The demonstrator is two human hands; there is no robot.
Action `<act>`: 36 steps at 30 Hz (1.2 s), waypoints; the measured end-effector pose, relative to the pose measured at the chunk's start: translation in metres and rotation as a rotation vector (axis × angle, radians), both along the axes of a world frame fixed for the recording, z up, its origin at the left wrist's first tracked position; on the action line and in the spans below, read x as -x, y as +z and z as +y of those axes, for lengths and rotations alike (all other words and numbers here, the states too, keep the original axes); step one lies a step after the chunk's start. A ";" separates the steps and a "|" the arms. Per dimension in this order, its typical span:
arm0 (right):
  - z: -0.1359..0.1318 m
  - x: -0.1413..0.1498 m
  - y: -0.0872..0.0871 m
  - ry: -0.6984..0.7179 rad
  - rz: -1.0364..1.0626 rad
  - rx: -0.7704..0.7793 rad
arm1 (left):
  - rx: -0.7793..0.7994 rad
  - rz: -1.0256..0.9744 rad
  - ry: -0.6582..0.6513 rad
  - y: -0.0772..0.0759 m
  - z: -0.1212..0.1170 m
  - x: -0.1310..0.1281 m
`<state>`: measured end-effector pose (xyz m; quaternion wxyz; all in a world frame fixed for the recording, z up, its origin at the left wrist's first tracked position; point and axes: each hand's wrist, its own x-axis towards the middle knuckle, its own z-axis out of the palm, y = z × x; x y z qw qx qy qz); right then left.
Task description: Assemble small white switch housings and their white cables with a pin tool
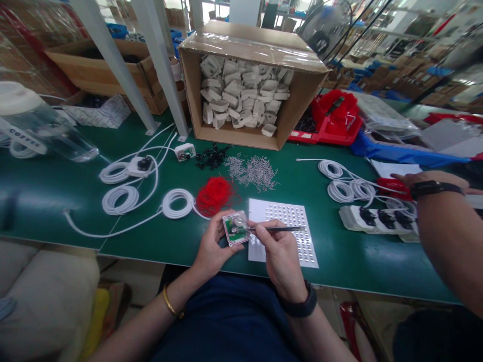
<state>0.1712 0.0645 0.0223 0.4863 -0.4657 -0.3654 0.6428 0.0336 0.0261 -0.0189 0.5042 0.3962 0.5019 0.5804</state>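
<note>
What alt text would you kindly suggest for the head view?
A person's left grip holds a small white-cased circuit board while the right grip points a dark tool at it. Cable coils, a red tangle and an open carton of pale parts lie on a green bench.

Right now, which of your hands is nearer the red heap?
Left. The left hand holds the white housing on the near side of the red heap; the right hand is farther off to its right, gripping a slim dark tool over the white sheet.
</note>
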 end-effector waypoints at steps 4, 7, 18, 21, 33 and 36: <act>0.000 0.001 0.000 -0.001 -0.043 -0.030 | 0.000 0.008 0.003 -0.001 0.000 0.000; 0.000 0.001 0.001 0.004 -0.064 -0.062 | 0.010 0.012 0.005 0.000 0.001 0.000; 0.000 0.000 0.000 0.012 -0.073 -0.078 | 0.002 0.017 0.006 0.000 0.000 -0.001; 0.000 0.000 -0.001 0.015 -0.081 -0.079 | 0.005 0.020 0.004 0.001 -0.001 0.000; 0.000 -0.001 -0.003 0.030 -0.119 -0.114 | -0.010 0.020 -0.009 -0.001 0.000 0.000; -0.004 -0.002 -0.004 0.047 -0.190 -0.199 | -0.018 0.018 -0.005 -0.001 -0.001 0.000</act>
